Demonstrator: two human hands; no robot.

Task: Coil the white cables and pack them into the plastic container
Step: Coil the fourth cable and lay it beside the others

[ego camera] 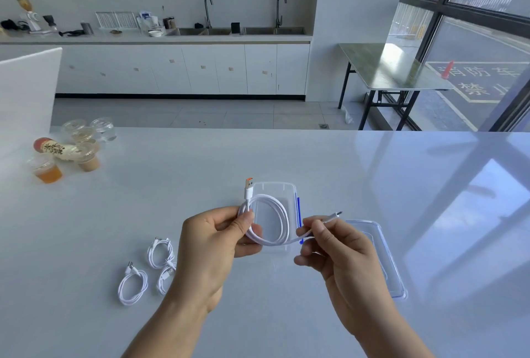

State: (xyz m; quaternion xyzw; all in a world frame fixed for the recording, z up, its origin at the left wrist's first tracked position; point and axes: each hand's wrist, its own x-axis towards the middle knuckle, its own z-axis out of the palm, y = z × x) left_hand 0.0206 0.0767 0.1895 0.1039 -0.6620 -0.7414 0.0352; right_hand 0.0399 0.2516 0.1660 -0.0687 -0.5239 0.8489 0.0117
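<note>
Head view: left hand [212, 243] pinches the looped white cable [285, 221] between thumb and fingers, USB plug pointing up. Right hand [335, 254] pinches the free end just behind the small plug. The loop is held over the open plastic container [274, 184], which stands mid-table. The lid [387, 266] lies just beside it on the right. Three coiled cables [133, 286] lie left of the left forearm. Cups [48, 169] cluster near the far left table [286, 157] edge; bare surface right and front.
</note>
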